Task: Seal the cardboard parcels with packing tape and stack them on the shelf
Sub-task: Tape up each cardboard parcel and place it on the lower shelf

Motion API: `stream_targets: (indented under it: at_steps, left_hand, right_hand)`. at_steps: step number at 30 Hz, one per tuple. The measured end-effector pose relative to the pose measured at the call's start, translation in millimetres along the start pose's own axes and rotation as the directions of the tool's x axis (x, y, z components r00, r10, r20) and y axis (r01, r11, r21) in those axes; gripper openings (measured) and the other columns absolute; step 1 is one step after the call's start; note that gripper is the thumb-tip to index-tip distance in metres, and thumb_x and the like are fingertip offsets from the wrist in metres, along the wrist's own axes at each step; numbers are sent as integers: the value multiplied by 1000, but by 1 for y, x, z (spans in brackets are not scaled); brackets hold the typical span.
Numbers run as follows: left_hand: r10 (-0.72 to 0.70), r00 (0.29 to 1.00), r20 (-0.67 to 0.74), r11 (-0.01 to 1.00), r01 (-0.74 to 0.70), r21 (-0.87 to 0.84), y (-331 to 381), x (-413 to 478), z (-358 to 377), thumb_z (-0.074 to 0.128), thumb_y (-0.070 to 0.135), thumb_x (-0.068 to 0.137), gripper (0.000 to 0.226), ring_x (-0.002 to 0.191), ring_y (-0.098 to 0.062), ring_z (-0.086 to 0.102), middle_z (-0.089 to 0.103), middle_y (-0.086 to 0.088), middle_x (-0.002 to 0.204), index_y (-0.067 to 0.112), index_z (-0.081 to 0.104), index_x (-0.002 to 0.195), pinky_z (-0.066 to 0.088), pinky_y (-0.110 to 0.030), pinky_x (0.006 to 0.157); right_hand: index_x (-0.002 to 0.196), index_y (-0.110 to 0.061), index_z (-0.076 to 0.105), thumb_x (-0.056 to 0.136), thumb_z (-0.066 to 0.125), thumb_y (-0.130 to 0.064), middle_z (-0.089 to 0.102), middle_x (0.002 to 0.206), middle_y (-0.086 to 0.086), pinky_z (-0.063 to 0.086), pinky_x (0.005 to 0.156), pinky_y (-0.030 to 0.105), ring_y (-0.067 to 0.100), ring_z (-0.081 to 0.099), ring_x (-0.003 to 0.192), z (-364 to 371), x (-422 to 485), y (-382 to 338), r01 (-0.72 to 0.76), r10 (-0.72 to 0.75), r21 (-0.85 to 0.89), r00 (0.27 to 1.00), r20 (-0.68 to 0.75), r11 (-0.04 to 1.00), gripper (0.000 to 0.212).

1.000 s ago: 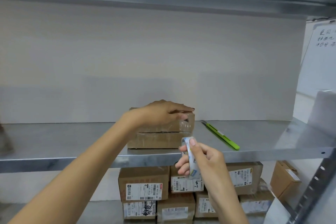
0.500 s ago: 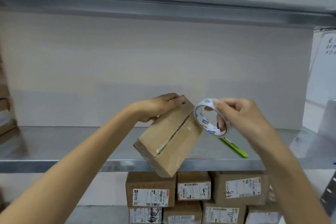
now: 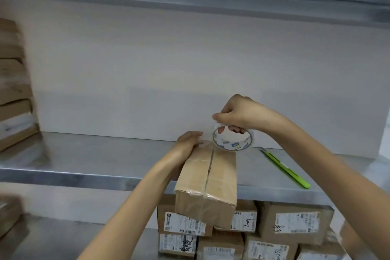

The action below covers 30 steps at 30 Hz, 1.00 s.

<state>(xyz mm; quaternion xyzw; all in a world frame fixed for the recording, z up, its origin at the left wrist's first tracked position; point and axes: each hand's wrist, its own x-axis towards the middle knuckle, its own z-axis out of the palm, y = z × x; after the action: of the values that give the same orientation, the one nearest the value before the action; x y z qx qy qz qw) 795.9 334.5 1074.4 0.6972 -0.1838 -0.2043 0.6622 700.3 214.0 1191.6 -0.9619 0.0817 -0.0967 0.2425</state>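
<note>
parcel (image 3: pixel 207 177) swung lengthwise, tape roll (image 3: pixel 236 148) at its far end, green cutter (image 3: pixel 285 170) beside.

Both arms reach forward, left hand (image 3: pixel 187 142) gripping, right hand (image 3: pixel 238 115) pinching with curled fingers (image 3: pixel 220 116).

The shelf (image 3: pixel 95 160) is brushed metal, dull sheen. The parcel (image 3: pixel 207 177) is matt brown cardboard with glossy clear tape (image 3: pixel 187 192); cutter (image 3: pixel 285 168) at its 3 o'clock, smooth green plastic.
</note>
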Motion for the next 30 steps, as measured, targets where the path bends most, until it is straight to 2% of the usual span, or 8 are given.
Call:
stream_targets:
  at_steps: [5,8,11,17,19,21,25,30]
  left_hand:
    - [-16,1000,-20,999,17,50,8,5,8,49,19,97,22,70,-5,60,66,5,82,17,69,89,42,-7,45]
    - [16,1000,15,996,-17,86,5,5,6,43,16,102,27,79,-10,63,69,0,90,15,69,96,50,-11,63]
    - [29,999,30,993,-33,115,3,5,4,42,16,103,29,89,-17,63,70,-10,102,7,69,108,50,-27,84]
    - [83,996,30,980,-87,181,2,5,4,41,17,103,27,80,-3,62,69,4,93,13,69,105,48,-6,63]
    - [91,996,24,982,-93,164,2,4,5,42,17,103,28,73,3,63,69,8,88,15,69,101,45,-5,59]
    - [102,995,21,980,-104,167,1,5,5,42,17,103,29,69,8,64,70,10,87,17,71,98,44,-4,59]
    - [139,990,3,975,-137,175,-3,8,4,42,14,102,31,85,-1,63,70,10,94,17,73,97,43,-2,64]
    - [169,985,-31,977,-164,133,-8,10,5,42,11,102,34,77,6,61,70,3,97,19,72,90,41,-1,60]
  right_hand:
    - [62,-10,71,89,54,-24,49,42,-1,42,53,24,16,42,42,0,4,3,-10,10,-1,1000,13,1000,35]
    - [63,-9,71,90,54,-25,49,42,-1,42,53,24,17,42,41,0,5,6,-6,6,6,1000,20,1000,35]
    - [68,-8,73,91,53,-26,50,41,-2,42,52,20,14,42,37,-6,9,8,-9,9,-12,999,49,1000,35]
    - [65,-10,72,89,55,-27,53,44,0,45,55,21,15,46,41,-22,15,14,-1,20,-131,989,146,991,34]
    - [63,-10,71,88,57,-27,54,44,-1,46,56,23,15,47,41,-28,15,20,-1,34,-199,986,166,980,33]
    - [62,-10,70,87,59,-27,55,44,-1,45,53,22,14,47,40,-32,15,28,-17,67,-250,979,192,968,32]
    - [61,-10,68,87,59,-29,54,43,-2,45,56,24,15,46,40,-25,15,46,-58,133,-285,958,254,957,33]
    - [55,-16,65,87,60,-33,51,41,-6,41,49,18,8,43,34,-13,13,65,-95,192,-314,936,296,945,37]
